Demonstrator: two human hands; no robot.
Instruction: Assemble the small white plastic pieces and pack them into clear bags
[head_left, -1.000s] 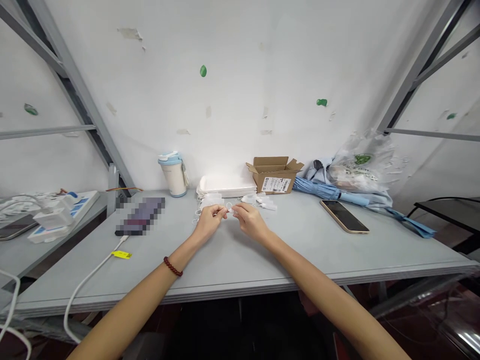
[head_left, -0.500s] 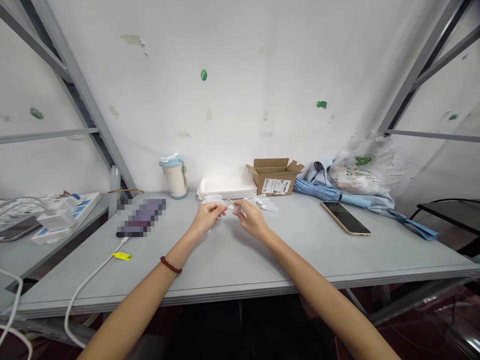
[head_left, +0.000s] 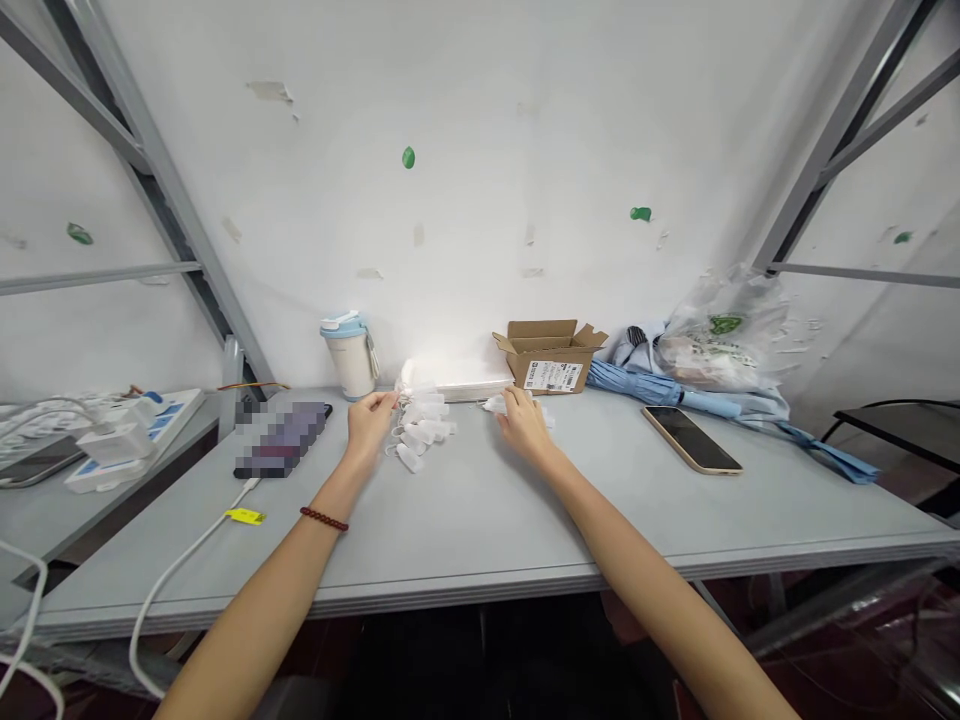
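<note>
My left hand (head_left: pixel 369 428) is pinched closed beside the left group of small white plastic tags (head_left: pixel 422 432), which have thin rings. Its thumb and forefinger meet at the ring ends; whatever is between them is too small to make out. Over a second bunch of white tags (head_left: pixel 494 404), my right hand (head_left: pixel 525 428) has its fingers bent down and drawn together. Their tips are hidden, so what they grip is unclear. Behind the tags, against the wall, lies a flat white stack (head_left: pixel 472 382), washed out by glare.
A cream cup with a blue lid (head_left: pixel 351 362) stands behind my left hand. An open cardboard box (head_left: pixel 555 375) is behind my right. Further right are a folded blue umbrella (head_left: pixel 637 383), a plastic bag (head_left: pixel 712 345) and a phone (head_left: pixel 691 438). A blurred-out device (head_left: pixel 283 440) with a white cable lies left.
My hands were together at the middle with a small ringed tag between them. They have parted, the left to the left group and the right to the right bunch.
</note>
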